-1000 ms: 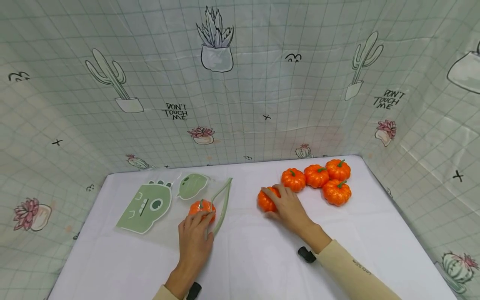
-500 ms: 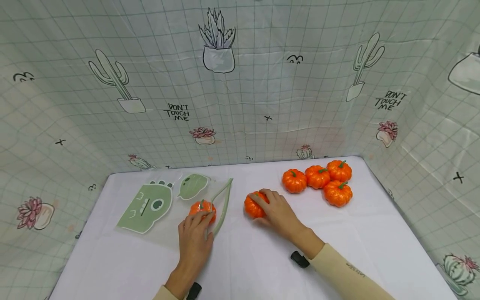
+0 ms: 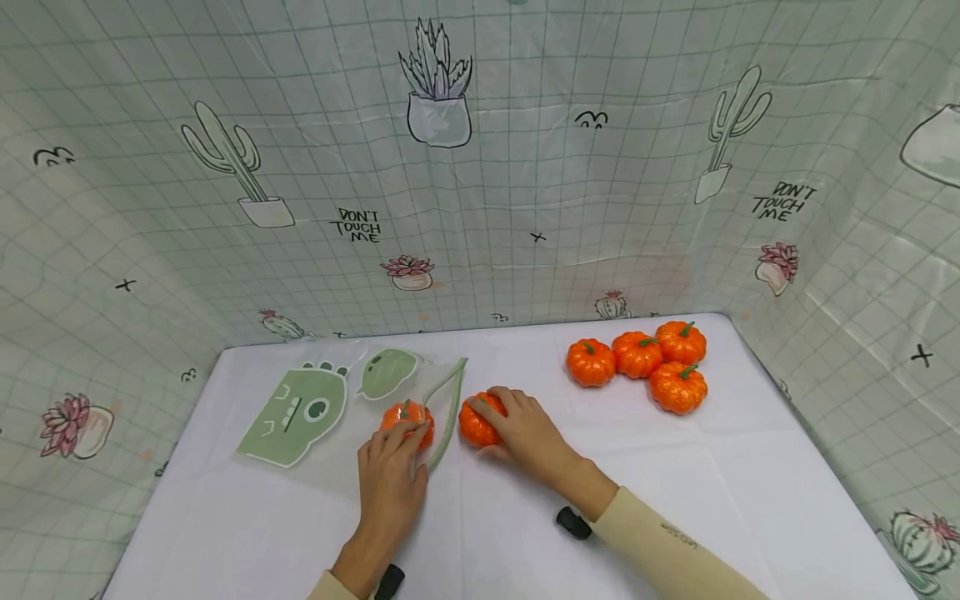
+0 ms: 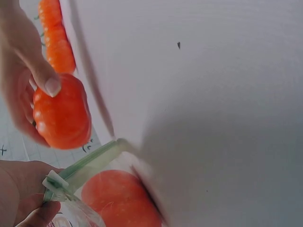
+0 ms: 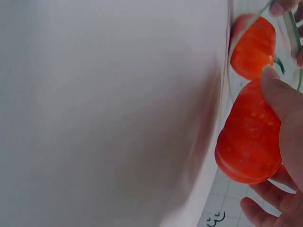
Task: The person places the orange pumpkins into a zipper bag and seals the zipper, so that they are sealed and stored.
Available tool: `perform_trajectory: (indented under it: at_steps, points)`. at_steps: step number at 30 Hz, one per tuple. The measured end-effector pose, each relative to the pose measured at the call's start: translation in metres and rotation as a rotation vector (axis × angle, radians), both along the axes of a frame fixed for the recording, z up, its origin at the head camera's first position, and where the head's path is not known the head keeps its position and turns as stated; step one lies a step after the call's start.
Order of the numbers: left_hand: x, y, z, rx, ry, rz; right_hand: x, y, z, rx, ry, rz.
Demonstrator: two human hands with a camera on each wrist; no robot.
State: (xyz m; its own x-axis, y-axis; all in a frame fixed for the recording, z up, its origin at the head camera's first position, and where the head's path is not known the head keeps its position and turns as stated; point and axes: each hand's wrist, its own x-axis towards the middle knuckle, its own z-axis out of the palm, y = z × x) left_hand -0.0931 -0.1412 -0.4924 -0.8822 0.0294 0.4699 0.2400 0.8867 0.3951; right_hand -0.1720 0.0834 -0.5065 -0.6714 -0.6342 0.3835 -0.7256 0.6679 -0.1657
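Observation:
A clear zip bag (image 3: 296, 417) with a green dinosaur print lies on the left of the table, its green-edged mouth facing right. Inside it sits one small orange pumpkin (image 3: 396, 414). My left hand (image 3: 390, 483) pinches the bag's zip edge, where the left wrist view shows a slider (image 4: 56, 182) beside the fingers. My right hand (image 3: 528, 442) grips a second orange pumpkin (image 3: 477, 425) just right of the bag's mouth, thumb and fingers on opposite sides. In the right wrist view this held pumpkin (image 5: 248, 135) is close to the bagged pumpkin (image 5: 255, 47).
Several more orange pumpkins (image 3: 637, 355) with green stems cluster at the back right of the white table (image 3: 510, 550). A patterned cloth (image 3: 495, 192) with cactus drawings hangs behind and along the sides.
My right hand has carried its pumpkin leftward from near the cluster to the bag's mouth. The left hand and the bag have stayed in place.

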Motion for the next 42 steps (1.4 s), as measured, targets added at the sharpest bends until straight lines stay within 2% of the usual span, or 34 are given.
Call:
perform_trajectory:
  at_steps: [24,33,42]
  points:
    - [-0.002,0.001,0.001,0.000,0.038,-0.017,0.001,-0.039,0.002,0.109,0.049,0.039]
    - [-0.001,0.002,0.003,-0.020,0.027,-0.014,0.003,-0.048,-0.003,0.109,0.002,0.076]
    - [0.000,0.000,0.002,-0.012,0.023,-0.021,0.004,-0.041,-0.005,0.065,-0.077,0.170]
